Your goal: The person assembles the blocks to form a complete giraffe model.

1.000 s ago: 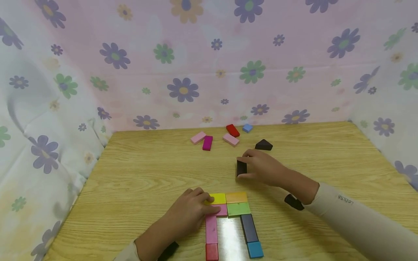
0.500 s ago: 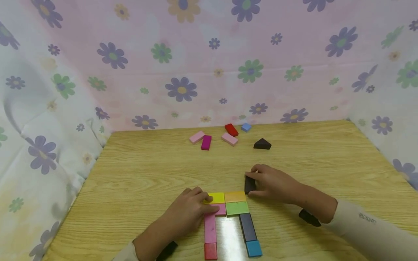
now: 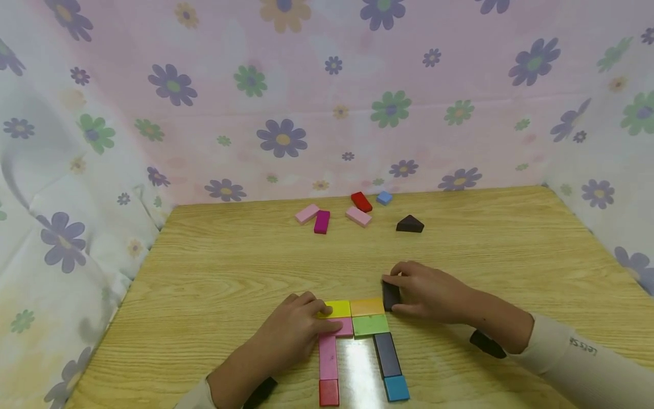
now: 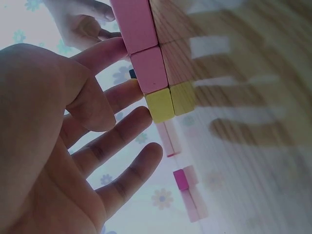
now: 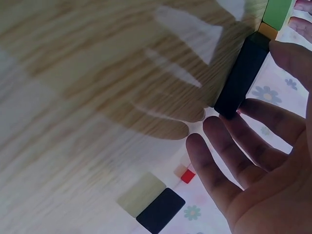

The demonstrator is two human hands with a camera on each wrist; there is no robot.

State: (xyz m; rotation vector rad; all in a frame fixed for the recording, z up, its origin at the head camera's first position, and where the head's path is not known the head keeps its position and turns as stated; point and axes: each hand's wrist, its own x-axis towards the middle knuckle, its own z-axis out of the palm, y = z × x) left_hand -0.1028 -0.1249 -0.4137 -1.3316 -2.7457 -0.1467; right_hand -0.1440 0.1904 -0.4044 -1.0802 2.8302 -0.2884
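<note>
Right of centre in the head view, my right hand [image 3: 426, 294] pinches a black block [image 3: 390, 295] by its two ends, thumb near and fingers far. The block lies at the right end of an orange block [image 3: 367, 307]. My left hand [image 3: 291, 329] rests its fingertips on a yellow block [image 3: 339, 309] and a pink block [image 3: 347, 326]; in the left wrist view its fingers are nearly straight. A green block [image 3: 370, 325] sits beside the pink one. Two legs run nearer: a long pink block [image 3: 328, 358] with a red block [image 3: 329, 392], and a dark grey block [image 3: 387, 355] with a blue block [image 3: 397, 388].
Toward the back of the wooden table [image 3: 230, 255] lie two light pink blocks [image 3: 359, 216], a magenta block [image 3: 322, 222], a red block [image 3: 361, 201], a small blue block [image 3: 385, 197] and a black triangular block [image 3: 410, 224]. Flowered cloth [image 3: 306, 85] encloses the back and sides.
My right hand has brought the black block nearer and slightly right, from behind the row to the orange block's right end. My left hand stays on the yellow and pink blocks.
</note>
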